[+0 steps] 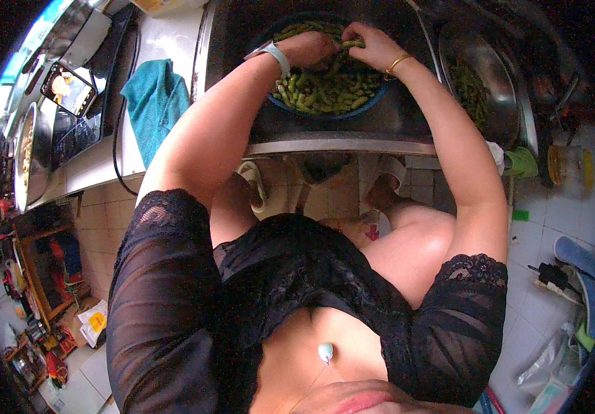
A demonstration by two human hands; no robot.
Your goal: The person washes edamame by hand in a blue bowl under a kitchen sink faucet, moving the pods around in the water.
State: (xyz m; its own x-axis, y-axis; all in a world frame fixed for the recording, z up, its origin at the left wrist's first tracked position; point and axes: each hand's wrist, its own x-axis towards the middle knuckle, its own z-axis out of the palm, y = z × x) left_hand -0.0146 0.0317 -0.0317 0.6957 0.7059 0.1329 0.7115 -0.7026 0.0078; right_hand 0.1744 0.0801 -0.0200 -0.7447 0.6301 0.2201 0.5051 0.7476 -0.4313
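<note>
A round blue basin (346, 115) filled with green bean pods (323, 93) stands in a metal sink (307, 135) at the top middle. My left hand (307, 49), with a pale band on its wrist, reaches in over the pods with its fingers curled; what lies under them is hidden. Across from it, my right hand (375, 46), with a gold bracelet, pinches a green pod (351, 45) between thumb and fingers. The fingertips of both hands are near each other over the basin. More green pods (470, 95) lie in a metal bowl (504, 77) to the right.
On the left counter (168, 31) lie a teal cloth (157, 106) and a phone (68, 89) with a lit screen. A metal pan (38, 160) holding small pale pieces is near the counter's left edge. A dark cable (119, 134) hangs over the front edge.
</note>
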